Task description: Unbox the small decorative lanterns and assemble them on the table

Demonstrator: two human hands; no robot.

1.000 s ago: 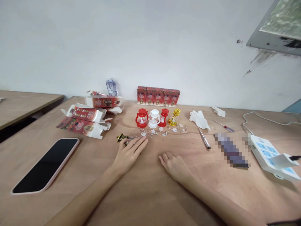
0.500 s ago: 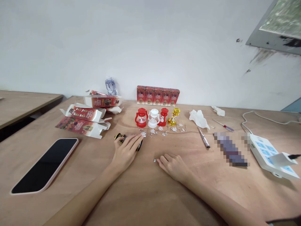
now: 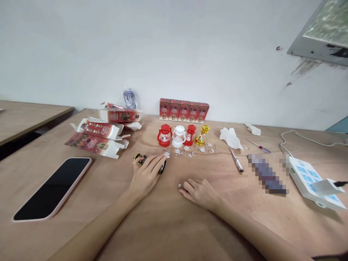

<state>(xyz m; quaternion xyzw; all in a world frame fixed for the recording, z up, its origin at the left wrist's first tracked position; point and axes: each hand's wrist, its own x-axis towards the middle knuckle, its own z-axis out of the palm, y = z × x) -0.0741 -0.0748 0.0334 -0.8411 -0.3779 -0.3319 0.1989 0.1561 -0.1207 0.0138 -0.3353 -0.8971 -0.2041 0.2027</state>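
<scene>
My left hand (image 3: 146,174) lies over a small black-and-gold lantern piece (image 3: 139,159) on the wooden table (image 3: 168,224), its fingers curled around the piece. Lower and to the right, my right hand (image 3: 199,193) rests on the table with fingers bent, its fingertips beside a tiny silver part (image 3: 179,185). Behind the hands stand two red toy lanterns (image 3: 164,135), a white one (image 3: 178,136) and a gold one (image 3: 202,135). Small metal and white plastic bits (image 3: 187,151) lie scattered in front of them.
A row of red boxes (image 3: 184,111) stands by the wall, opened boxes (image 3: 98,139) and a bottle (image 3: 129,98) at left. A black phone (image 3: 53,188) lies at near left. Screwdrivers (image 3: 236,159), crumpled tissue (image 3: 230,137) and a white power strip (image 3: 312,181) lie at right.
My left hand pulled back from flat and spread, closing its fingers over the black-and-gold piece. My right hand shifted slightly left and a tiny silver part now shows at its fingertips.
</scene>
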